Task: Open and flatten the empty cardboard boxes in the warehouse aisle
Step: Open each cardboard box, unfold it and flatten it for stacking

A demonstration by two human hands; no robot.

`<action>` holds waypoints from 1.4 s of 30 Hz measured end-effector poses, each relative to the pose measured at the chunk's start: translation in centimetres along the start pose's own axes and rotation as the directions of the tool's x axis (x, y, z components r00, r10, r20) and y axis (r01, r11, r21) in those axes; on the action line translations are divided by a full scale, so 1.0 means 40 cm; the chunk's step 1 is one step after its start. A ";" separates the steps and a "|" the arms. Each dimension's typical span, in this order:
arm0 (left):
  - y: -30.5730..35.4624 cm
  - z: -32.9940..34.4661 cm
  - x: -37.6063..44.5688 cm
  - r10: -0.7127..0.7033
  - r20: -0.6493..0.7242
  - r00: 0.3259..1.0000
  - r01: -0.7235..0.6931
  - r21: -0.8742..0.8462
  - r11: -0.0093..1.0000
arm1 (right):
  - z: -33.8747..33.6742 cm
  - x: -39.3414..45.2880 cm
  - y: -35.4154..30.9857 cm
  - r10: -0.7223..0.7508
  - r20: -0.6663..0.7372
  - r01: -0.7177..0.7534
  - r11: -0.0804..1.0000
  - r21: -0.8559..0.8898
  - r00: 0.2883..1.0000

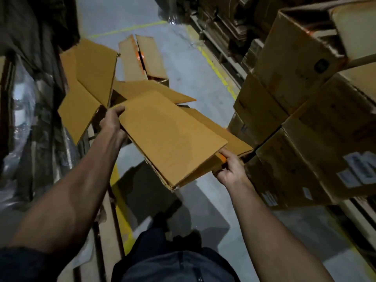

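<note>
Head view looked down warehouse aisle. Both bare arms reached forward, holding flattened cardboard box (173, 139) in air above grey floor (183, 64). Left hand (113, 121) gripped box's far left corner, fingers curled over top edge. Right hand (228, 169) pinched near right corner, thumb on top, fingers underneath. Box tilted, flaps splayed toward left. Second box (142, 60) lay on floor beyond, flaps open. Stacked boxes (305, 119) stood at right, just beside.

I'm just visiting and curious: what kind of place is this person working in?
Most likely a warehouse aisle: stacked cardboard cartons on the right, yellow lines painted on the concrete floor.
</note>
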State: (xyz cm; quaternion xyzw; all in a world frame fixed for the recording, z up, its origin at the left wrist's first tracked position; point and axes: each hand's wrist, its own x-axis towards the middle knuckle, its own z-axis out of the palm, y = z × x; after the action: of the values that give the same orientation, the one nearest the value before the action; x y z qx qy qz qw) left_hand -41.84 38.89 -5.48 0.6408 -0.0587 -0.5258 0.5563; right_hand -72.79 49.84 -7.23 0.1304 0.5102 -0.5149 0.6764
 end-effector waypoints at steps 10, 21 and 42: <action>-0.011 -0.001 0.004 -0.102 0.041 0.994 0.099 0.078 0.992 | 0.128 0.047 -0.061 -0.111 -0.005 0.111 0.992 -0.055 0.994; -0.038 -0.058 0.130 -0.447 0.128 0.885 0.438 0.093 0.894 | 0.363 0.124 -0.054 -0.185 -0.032 0.182 0.979 -0.092 0.982; 0.093 -0.357 0.249 -0.469 -0.059 0.881 0.459 -0.127 0.879 | 0.407 0.226 -0.029 -0.176 -0.040 0.162 0.960 -0.227 0.984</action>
State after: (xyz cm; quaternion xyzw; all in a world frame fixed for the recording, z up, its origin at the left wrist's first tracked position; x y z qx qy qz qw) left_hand -25.01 40.22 -11.12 0.6272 0.1501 -0.6173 0.4505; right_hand -65.17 32.81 -7.02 0.0250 0.5942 -0.5061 0.6246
